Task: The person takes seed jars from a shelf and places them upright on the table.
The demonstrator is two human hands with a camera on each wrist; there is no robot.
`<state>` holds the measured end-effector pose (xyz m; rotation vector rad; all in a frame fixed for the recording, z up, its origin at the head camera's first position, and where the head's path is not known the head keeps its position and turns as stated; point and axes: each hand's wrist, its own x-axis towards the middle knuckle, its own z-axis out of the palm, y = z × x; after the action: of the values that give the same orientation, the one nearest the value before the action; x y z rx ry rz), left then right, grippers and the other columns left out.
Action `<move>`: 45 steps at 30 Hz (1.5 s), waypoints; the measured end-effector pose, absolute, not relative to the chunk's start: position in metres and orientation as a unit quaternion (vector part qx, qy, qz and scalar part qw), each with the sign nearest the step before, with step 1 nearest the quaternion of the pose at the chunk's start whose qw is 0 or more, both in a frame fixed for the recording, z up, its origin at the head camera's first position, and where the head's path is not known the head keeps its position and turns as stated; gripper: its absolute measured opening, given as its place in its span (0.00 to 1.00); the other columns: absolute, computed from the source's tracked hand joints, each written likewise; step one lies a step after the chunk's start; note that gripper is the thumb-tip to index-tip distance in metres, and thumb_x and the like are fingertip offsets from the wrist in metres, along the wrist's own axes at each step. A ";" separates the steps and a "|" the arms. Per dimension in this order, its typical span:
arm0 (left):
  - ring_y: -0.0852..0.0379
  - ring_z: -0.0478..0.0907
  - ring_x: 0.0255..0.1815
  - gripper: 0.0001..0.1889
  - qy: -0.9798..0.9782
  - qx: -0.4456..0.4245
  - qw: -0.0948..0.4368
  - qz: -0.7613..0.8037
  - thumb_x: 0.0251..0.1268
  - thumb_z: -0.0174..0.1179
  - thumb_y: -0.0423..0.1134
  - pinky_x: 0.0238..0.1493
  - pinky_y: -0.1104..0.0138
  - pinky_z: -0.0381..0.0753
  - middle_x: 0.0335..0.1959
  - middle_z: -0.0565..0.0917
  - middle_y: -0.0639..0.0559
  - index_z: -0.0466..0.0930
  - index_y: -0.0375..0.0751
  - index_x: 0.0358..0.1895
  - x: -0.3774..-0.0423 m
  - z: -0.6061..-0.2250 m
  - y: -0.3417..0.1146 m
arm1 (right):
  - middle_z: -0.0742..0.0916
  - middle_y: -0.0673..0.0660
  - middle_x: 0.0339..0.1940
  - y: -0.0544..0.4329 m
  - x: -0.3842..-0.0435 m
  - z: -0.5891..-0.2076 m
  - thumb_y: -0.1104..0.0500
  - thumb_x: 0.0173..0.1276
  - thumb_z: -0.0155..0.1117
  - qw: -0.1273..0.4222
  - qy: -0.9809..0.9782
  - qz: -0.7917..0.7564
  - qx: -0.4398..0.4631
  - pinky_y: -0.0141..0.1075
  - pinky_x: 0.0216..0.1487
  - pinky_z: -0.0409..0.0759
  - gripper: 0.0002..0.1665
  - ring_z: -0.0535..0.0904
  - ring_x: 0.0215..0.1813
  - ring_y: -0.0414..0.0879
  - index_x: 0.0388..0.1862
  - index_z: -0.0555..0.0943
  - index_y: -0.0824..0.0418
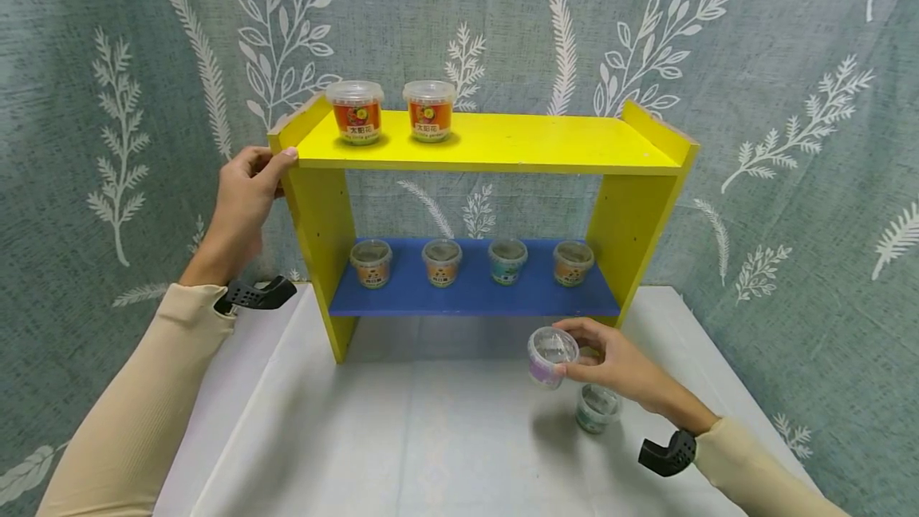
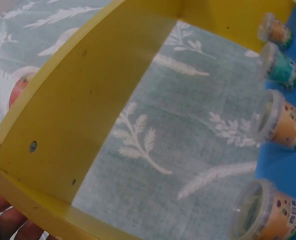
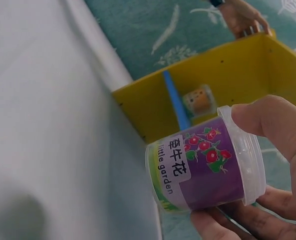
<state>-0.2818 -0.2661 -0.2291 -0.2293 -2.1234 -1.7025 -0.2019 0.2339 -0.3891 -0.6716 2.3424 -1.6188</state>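
Observation:
My right hand (image 1: 606,361) holds a small lidded plastic tub (image 1: 551,357) with a purple label, in front of the shelf's lower right. In the right wrist view the purple tub (image 3: 208,165) shows red flowers and "little garden", with thumb and fingers around its lid end. My left hand (image 1: 247,190) grips the top left corner of the yellow shelf unit (image 1: 488,168). Two tubs with red labels, one (image 1: 357,112) left of the other (image 1: 429,112), stand on the top board. A tub with a green label (image 1: 597,408) sits on the table below my right hand.
The blue lower board (image 1: 467,301) bears a row of several tubs, orange-labelled ones (image 1: 372,263) and a teal one (image 1: 506,262). A white cloth (image 1: 402,437) covers the table. Behind hangs a grey-green leaf-patterned curtain (image 1: 517,38).

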 end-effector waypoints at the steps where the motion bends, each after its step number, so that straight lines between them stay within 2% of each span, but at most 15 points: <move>1: 0.56 0.72 0.49 0.21 -0.761 -0.082 0.204 -0.610 0.76 0.57 0.58 0.50 0.71 0.72 0.52 0.74 0.54 0.73 0.48 0.59 -0.282 -0.229 -0.266 | 0.82 0.63 0.60 0.234 -0.202 -0.391 0.58 0.68 0.74 0.111 0.797 -0.549 -0.226 0.40 0.51 0.84 0.34 0.82 0.58 0.55 0.70 0.72 0.60; 13: 0.56 0.72 0.49 0.20 -0.760 -0.085 0.209 -0.610 0.76 0.57 0.57 0.50 0.71 0.71 0.51 0.74 0.53 0.73 0.48 0.58 -0.281 -0.229 -0.265 | 0.83 0.63 0.58 0.237 -0.202 -0.409 0.56 0.69 0.74 0.128 0.808 -0.529 -0.225 0.39 0.50 0.84 0.34 0.82 0.55 0.56 0.70 0.73 0.61; 20: 0.56 0.72 0.49 0.20 -0.762 -0.084 0.208 -0.608 0.77 0.57 0.58 0.51 0.70 0.71 0.51 0.74 0.54 0.73 0.48 0.58 -0.281 -0.230 -0.265 | 0.83 0.62 0.57 0.238 -0.202 -0.423 0.56 0.69 0.74 0.132 0.815 -0.520 -0.219 0.37 0.52 0.83 0.33 0.81 0.57 0.55 0.69 0.73 0.61; 37: 0.55 0.72 0.51 0.21 -0.768 -0.080 0.208 -0.601 0.77 0.55 0.58 0.53 0.68 0.70 0.52 0.73 0.54 0.73 0.48 0.59 -0.281 -0.230 -0.265 | 0.84 0.56 0.58 0.236 -0.207 -0.442 0.49 0.63 0.79 0.108 0.857 -0.452 -0.225 0.37 0.53 0.83 0.38 0.80 0.60 0.55 0.67 0.76 0.61; 45: 0.56 0.72 0.50 0.21 -0.765 -0.084 0.208 -0.604 0.77 0.56 0.57 0.52 0.69 0.71 0.52 0.74 0.54 0.73 0.47 0.59 -0.281 -0.230 -0.265 | 0.84 0.55 0.56 0.233 -0.209 -0.445 0.44 0.61 0.80 0.080 0.883 -0.383 -0.260 0.37 0.50 0.85 0.37 0.83 0.56 0.55 0.64 0.79 0.61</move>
<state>-0.2812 -0.2649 -0.2298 -0.2340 -2.1295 -1.6801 -0.2093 0.2330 -0.4453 -0.7778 2.6392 -1.1468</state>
